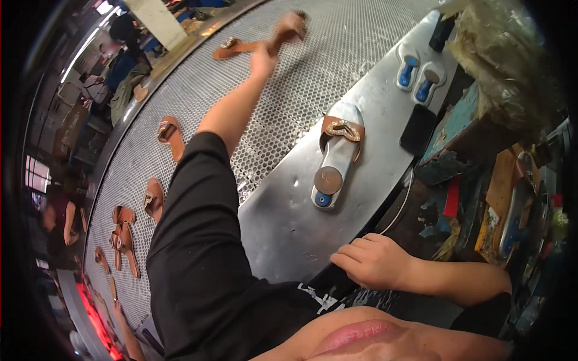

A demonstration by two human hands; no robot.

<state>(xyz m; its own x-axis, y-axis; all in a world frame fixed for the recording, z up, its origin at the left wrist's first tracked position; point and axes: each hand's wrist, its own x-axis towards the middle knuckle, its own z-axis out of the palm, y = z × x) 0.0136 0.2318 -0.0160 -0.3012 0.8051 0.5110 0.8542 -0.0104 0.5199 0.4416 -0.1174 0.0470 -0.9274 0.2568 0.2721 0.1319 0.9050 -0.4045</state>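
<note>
The left hand (264,60) grasps one end of a blurred brown sandal (288,30) over the perforated belt (337,45) — a second brown sandal (236,49) lies just beside it. The right hand (376,262) is loosely curled near the metal bench (283,234) — its palm is hidden, so I cannot tell whether it holds anything.

A shoe workshop: brown sandals (171,138) lie along a perforated metal surface (331,66); silver shoe moulds (337,157) sit on the metal worktop (283,231).

Two brown sandals (242,48), one blurred, over mesh (337,60)
</note>
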